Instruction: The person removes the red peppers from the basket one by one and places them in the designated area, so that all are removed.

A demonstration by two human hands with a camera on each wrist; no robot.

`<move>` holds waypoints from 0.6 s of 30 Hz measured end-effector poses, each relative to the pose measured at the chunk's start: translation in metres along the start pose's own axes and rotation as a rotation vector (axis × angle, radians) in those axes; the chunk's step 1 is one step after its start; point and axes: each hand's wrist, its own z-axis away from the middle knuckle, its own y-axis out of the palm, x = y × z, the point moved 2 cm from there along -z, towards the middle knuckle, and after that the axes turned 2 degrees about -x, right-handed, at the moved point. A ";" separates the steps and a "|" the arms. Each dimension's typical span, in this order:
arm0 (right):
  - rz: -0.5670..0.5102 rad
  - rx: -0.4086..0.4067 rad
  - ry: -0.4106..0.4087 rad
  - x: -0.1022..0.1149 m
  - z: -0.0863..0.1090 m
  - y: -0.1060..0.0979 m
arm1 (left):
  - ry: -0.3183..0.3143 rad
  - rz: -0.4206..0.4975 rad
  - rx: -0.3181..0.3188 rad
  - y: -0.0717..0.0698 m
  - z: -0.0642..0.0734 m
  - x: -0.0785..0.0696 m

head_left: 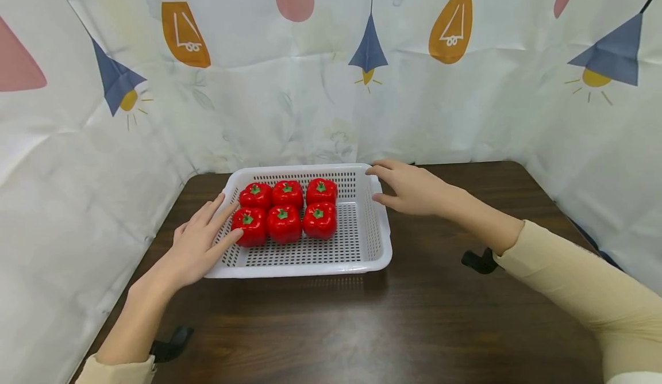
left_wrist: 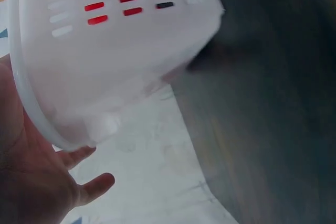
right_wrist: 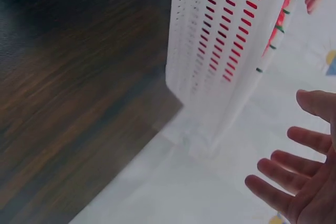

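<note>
A white perforated plastic basket [head_left: 310,269] sits at the back of the table, with several shiny red bell peppers [head_left: 283,225] in two rows toward its left side. My left hand [head_left: 199,243] is at the basket's left rim, its fingers extended over the edge and the thumb near the front-left pepper. In the left wrist view, the basket's outer wall [left_wrist: 105,61] stands beside the palm, and straight fingertips show past the rim. At the right rim is my right hand [head_left: 405,185], fingers spread. The right wrist view shows those fingers loosely extended, apart from the basket wall [right_wrist: 220,40].
The dark wooden table [head_left: 414,326] extends in front of the basket and to its right. Behind and at both sides hangs a white cloth [head_left: 248,108] printed with lamps and bulbs. Black straps [head_left: 481,261] show at the wrists.
</note>
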 end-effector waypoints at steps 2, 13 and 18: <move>0.013 0.018 -0.008 0.006 -0.006 0.002 | -0.006 0.001 0.005 0.000 0.005 0.003; 0.044 0.124 -0.089 0.030 -0.036 0.021 | -0.047 0.030 0.017 0.002 0.021 0.014; 0.001 0.178 -0.128 0.040 -0.047 0.031 | -0.051 0.070 0.046 0.003 0.030 0.020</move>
